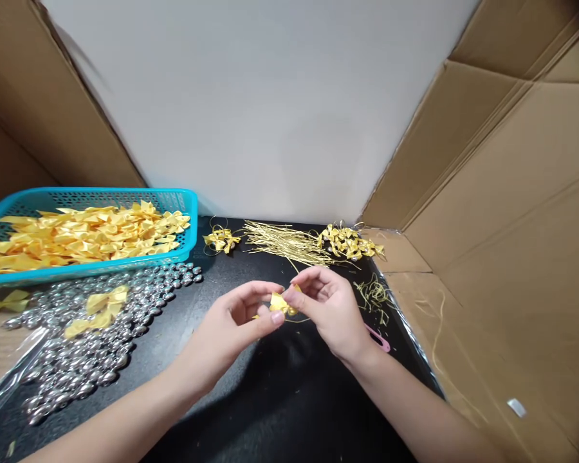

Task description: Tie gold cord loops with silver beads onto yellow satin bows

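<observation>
Both of my hands meet over the middle of the black table point(270, 399), pinching one small yellow ribbon bow point(280, 303) between them. My left hand point(231, 328) grips the bow from the left with thumb and forefinger closed. My right hand point(330, 308) pinches it from the right, fingers curled over it; a thin gold thread trails from the bow. Behind the hands lies a bundle of gold threads point(284, 243).
A turquoise basket point(183, 199) full of yellow bows stands at the left. Several silver beads point(96, 334) are spread below it with loose bows on top. Finished bows point(350, 242) lie at the back right, one bow point(220, 240) at back centre. Cardboard walls point(511, 212) enclose both sides. A pink object point(380, 339) lies under my right wrist.
</observation>
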Motion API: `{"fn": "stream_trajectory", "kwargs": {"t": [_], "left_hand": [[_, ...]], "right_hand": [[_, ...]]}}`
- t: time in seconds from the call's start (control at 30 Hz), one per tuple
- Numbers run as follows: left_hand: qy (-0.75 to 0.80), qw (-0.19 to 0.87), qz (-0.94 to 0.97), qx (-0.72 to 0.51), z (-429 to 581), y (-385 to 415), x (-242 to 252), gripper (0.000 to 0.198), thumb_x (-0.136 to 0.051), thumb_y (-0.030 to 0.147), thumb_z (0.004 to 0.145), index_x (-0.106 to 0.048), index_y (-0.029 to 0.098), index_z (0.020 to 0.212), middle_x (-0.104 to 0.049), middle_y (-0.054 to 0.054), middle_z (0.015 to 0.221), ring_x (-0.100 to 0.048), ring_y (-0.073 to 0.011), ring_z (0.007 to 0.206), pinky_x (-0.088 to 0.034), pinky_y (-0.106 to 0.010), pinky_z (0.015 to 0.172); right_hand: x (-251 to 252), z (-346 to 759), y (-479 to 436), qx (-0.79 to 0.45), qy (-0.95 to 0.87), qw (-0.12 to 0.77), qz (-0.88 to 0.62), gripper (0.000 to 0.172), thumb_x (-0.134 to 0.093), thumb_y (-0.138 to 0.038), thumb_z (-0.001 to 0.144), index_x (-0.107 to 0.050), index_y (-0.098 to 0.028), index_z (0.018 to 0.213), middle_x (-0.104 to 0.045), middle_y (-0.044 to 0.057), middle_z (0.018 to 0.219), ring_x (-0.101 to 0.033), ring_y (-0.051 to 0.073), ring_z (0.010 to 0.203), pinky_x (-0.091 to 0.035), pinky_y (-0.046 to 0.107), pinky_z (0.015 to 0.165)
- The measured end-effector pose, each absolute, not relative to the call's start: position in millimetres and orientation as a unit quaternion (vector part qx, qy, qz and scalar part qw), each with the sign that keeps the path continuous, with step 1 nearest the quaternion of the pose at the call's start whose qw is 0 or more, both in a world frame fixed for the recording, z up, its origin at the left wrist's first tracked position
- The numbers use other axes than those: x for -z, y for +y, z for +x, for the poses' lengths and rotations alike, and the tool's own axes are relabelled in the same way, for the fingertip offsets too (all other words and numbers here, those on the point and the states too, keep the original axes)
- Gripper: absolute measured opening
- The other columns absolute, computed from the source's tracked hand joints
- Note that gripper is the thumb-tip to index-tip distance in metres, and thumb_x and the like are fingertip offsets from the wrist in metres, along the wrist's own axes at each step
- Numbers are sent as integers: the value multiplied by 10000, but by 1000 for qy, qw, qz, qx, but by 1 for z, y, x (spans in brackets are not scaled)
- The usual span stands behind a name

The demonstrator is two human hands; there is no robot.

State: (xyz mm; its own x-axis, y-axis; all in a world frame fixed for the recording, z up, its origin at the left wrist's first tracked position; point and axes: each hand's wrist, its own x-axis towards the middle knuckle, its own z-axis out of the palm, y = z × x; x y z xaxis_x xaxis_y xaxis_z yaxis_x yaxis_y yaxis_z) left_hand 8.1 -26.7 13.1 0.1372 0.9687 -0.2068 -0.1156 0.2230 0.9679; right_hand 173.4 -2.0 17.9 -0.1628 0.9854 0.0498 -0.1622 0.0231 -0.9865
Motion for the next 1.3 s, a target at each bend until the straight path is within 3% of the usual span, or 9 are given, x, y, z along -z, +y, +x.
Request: {"fn": "stream_trajectory", "kwargs": {"t": [0.2, 0.3, 0.4, 0.57, 0.7, 0.8, 1.03, 1.1, 1.3], "left_hand": [[498, 605, 382, -490, 8, -19, -7, 331, -874, 412, 628, -687, 172, 760, -603, 39, 602, -476, -100, 589, -372, -210, 573], [480, 622, 354, -508, 9, -19, -2, 349, -878, 416, 615, -640, 172, 689, -553, 62, 541, -437, -91, 564, -363, -204, 569], [469, 637, 350, -502, 9, -22, 1, 348, -867, 396, 646, -623, 187, 781, -640, 46, 611, -487, -102, 608, -379, -208, 606], [457, 667, 335, -484, 3, -25, 1, 372, -826, 328, 677, -650, 224, 987, -725, 10, 806, -577, -146, 767, -428, -241, 702], [394, 767, 318, -394, -6, -19, -1, 355, -762, 484, 707, -734, 164, 858, -687, -21, 750, -565, -158, 729, -449, -255, 656], [389, 735, 411, -372, -10, -14, 1, 257, -830, 387, 694, -741, 159, 772, -654, 8, 663, -526, -111, 635, -410, -219, 619], [488, 564, 494, -446, -14, -15, 3, 213, -814, 352, 718, -685, 182, 732, -695, 1, 702, -578, -141, 670, -419, -250, 654], [491, 563, 491, -448, -13, -16, 2, 216, -798, 355, 729, -670, 181, 722, -694, -4, 720, -573, -145, 687, -418, -253, 662], [444, 642, 412, -470, -9, -19, 4, 333, -748, 393, 759, -535, 178, 622, -565, 28, 609, -506, -126, 629, -399, -238, 614]], "right_hand": [[-6, 168, 2, -628, -440, 513, -386, 420, -903, -319, 552, -672, -222, 888, -709, 1, 835, -664, 144, 757, -572, 288, 730], [2, 164, -2, -652, -454, 478, -375, 312, -890, -296, 579, -688, -209, 800, -702, -6, 784, -650, 145, 729, -554, 282, 710], [9, 159, -6, -615, -487, 498, -369, 166, -813, -315, 698, -703, -207, 758, -688, 2, 775, -642, 152, 729, -536, 284, 693], [7, 167, -6, -414, -641, 536, -361, 38, -724, -216, 799, -720, -223, 761, -687, 22, 810, -637, 166, 757, -512, 300, 687], [-3, 184, 3, -124, -826, 496, -237, 173, -624, -141, 875, -749, -259, 847, -715, 29, 856, -606, 173, 784, -480, 341, 735], [-7, 191, 8, -47, -864, 457, -205, 178, -590, -177, 909, -743, -263, 879, -726, 31, 882, -597, 180, 794, -470, 353, 737], [-9, 179, 0, -222, -790, 473, -321, 121, -645, -172, 823, -682, -197, 936, -726, 37, 815, -672, 174, 759, -532, 329, 734], [-8, 176, -3, -270, -760, 469, -360, 32, -665, -182, 818, -689, -201, 826, -726, 20, 754, -670, 161, 696, -531, 316, 702], [-9, 174, 1, -597, -543, 444, -389, 160, -796, -291, 696, -676, -192, 732, -713, -5, 703, -674, 139, 641, -570, 291, 664]]}}
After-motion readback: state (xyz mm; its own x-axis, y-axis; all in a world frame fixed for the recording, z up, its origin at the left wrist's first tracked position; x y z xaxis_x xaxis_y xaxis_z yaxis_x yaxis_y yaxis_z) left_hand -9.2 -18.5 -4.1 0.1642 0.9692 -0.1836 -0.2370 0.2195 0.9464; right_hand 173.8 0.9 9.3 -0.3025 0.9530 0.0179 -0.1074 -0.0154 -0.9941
